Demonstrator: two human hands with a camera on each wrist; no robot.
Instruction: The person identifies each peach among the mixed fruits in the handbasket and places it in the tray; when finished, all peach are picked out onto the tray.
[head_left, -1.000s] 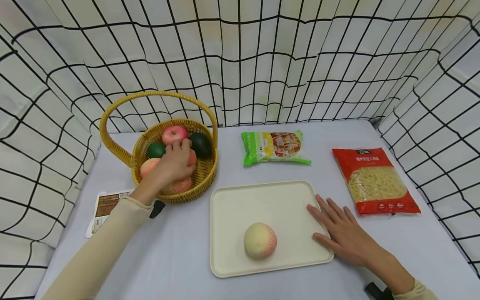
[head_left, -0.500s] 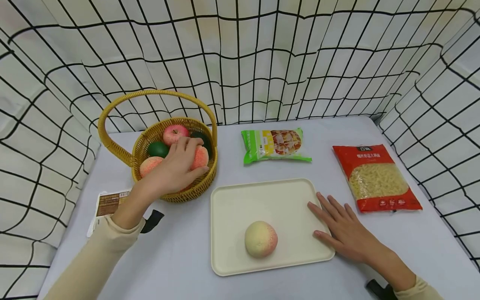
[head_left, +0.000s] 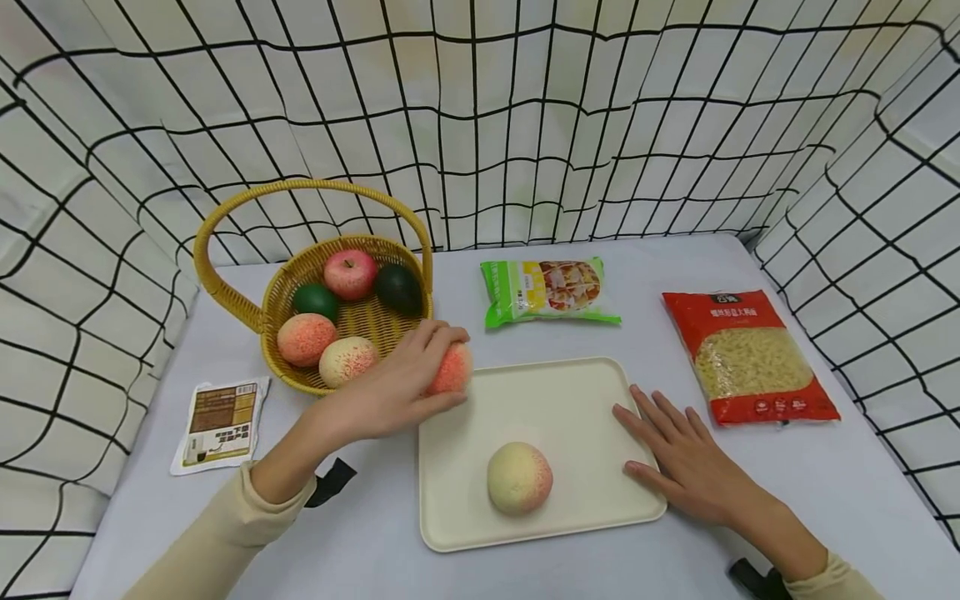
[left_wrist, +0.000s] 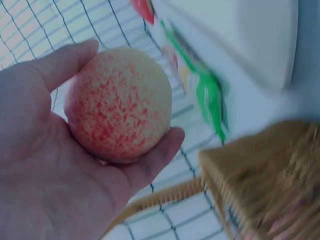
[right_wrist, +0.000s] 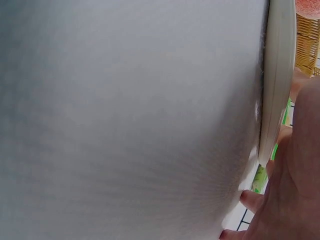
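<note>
My left hand [head_left: 397,379] grips a speckled red-and-cream peach [left_wrist: 122,105] between thumb and fingers, above the gap where the wicker basket [head_left: 405,333] meets the tray's upper left corner. Inside that basket lie a pink apple [head_left: 350,274], a dark green avocado [head_left: 399,289], a smaller green fruit [head_left: 315,301] and two more peaches, one reddish [head_left: 306,339] and one paler [head_left: 348,360]. On the cream tray [head_left: 577,417] sits another peach [head_left: 519,478]. With fingers spread and straight, my right hand [head_left: 693,467] rests at the tray's right edge.
A green food packet [head_left: 551,292] lies behind the tray. To the right is a red bag of pasta [head_left: 750,358]. A white-and-brown pouch [head_left: 221,423] lies left of the basket. Black wire grid [head_left: 480,133] encloses the table at the back and sides.
My left hand has lifted a peach out of the basket and carried it right, toward the tray. My right hand has stayed at the tray's edge.
</note>
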